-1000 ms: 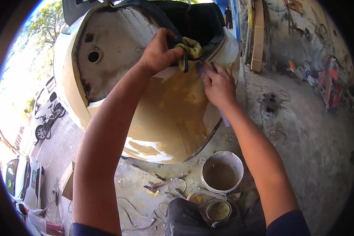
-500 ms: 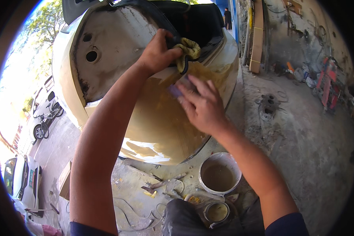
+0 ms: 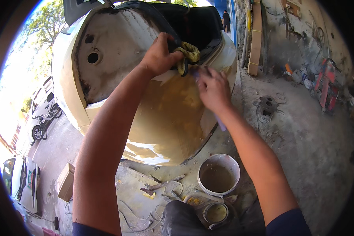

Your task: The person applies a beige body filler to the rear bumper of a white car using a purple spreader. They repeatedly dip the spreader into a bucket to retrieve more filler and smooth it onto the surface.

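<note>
A car's rear corner fills the middle, its tan sanded body panel (image 3: 165,118) curving below the open boot. My left hand (image 3: 158,57) is closed at the boot's edge on a yellow and black cloth (image 3: 190,52), which bunches out past the thumb. Against the panel's upper right part, just below the cloth, my right hand (image 3: 215,89) presses with bent fingers, blurred by motion. A purple sheet (image 3: 221,123), apparently sandpaper, shows under its wrist and at its fingertips. The rest of that sheet is hidden by the hand.
A white bucket (image 3: 219,174) of murky water stands on the floor before my knees, with a smaller tin (image 3: 216,212) nearer. Scrapers (image 3: 167,182) and cables lie to its left. A cardboard box (image 3: 67,181) stands further left; a red metal frame (image 3: 327,84) leans at right.
My right hand has moved right and slightly up across the panel with the purple sheet. My left hand stays on the cloth at the boot's edge.
</note>
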Available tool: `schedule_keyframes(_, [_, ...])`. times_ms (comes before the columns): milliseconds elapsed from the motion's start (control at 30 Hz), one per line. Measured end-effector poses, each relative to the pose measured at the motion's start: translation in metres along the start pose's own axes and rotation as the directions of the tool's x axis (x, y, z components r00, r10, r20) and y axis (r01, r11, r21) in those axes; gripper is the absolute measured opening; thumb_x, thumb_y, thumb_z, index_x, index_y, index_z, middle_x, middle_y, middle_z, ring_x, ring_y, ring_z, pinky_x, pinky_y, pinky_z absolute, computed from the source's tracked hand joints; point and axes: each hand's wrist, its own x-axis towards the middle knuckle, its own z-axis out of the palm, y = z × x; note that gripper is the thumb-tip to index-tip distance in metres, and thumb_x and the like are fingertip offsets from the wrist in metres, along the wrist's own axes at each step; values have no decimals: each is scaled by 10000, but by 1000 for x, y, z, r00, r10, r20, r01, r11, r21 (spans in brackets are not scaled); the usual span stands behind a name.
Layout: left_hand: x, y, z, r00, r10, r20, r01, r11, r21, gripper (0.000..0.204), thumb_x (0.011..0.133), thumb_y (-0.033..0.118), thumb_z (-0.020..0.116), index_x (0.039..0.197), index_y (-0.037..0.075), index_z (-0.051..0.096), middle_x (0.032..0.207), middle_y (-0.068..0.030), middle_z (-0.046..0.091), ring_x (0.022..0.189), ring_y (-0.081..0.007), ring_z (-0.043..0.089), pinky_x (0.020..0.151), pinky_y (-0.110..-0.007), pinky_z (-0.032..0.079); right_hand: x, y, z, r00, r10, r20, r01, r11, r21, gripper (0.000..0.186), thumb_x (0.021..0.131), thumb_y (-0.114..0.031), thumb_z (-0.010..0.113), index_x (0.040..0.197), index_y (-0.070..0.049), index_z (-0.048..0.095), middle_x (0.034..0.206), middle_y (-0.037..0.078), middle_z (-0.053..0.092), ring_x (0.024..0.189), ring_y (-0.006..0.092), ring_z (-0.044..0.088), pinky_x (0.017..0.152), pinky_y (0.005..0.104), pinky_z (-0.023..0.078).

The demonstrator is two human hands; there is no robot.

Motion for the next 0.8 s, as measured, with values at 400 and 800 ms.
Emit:
schedule_keyframes(400, [-4, -3, -14, 997, -38, 68, 38, 999, 2, 762, 906, 342, 913, 1497, 28, 549, 1450, -310, 670, 1330, -452, 696, 1142, -487, 562, -37, -74, -19, 981, -186, -50, 192, 952, 240, 327, 1080, -276, 768, 1343, -117, 881, 1466, 254, 736, 1218, 453, 676, 1101, 518, 563])
schedule_keyframes(800, [-5, 1, -17, 992, 47, 113, -48, 999, -1, 685, 897, 339, 890, 1475, 70, 639, 1356, -257, 748, 1261, -430, 742, 1097, -487, 593, -71, -62, -29, 987, -155, -43, 161, 959, 235, 382, 1075, -265, 786, 1438, -165, 853, 1540, 256, 708, 1241, 451, 697, 1076, 509, 574])
